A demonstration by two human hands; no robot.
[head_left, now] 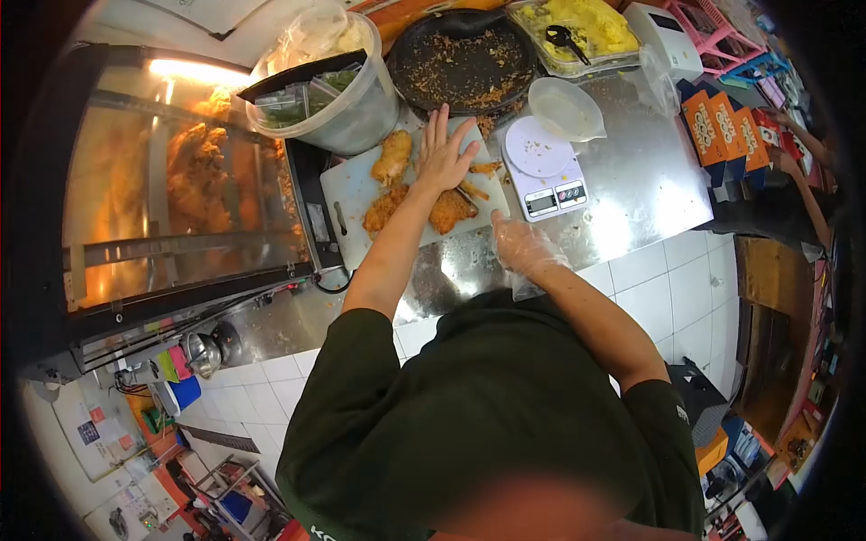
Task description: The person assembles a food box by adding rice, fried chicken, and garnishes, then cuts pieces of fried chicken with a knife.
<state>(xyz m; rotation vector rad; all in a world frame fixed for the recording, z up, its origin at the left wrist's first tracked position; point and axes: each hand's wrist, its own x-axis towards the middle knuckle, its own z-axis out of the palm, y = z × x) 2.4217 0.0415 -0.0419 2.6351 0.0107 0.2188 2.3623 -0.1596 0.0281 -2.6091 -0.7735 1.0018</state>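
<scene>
My bare left hand (440, 155) is open with its fingers spread over the white cutting board (347, 185), among the fried chicken. A long piece of fried chicken (392, 159) lies to its left. Two more breaded pieces, one fried chicken piece (386, 209) and another fried chicken piece (451, 211), lie below it, partly behind my wrist. My right hand (526, 245) wears a clear plastic glove and is beside the board's right corner at the counter's front edge. Its fingers look curled in; what they hold, if anything, is hidden. A white kitchen scale (544, 162) stands just above it.
Behind the board are a clear bucket (361, 122), a dark pan with crumbs (465, 59) and a tray of yellow food (577, 36). A plastic bowl (566, 110) touches the scale. A lit display warmer (189, 180) stands left. Another person's arm (803, 180) shows by orange boxes (722, 126).
</scene>
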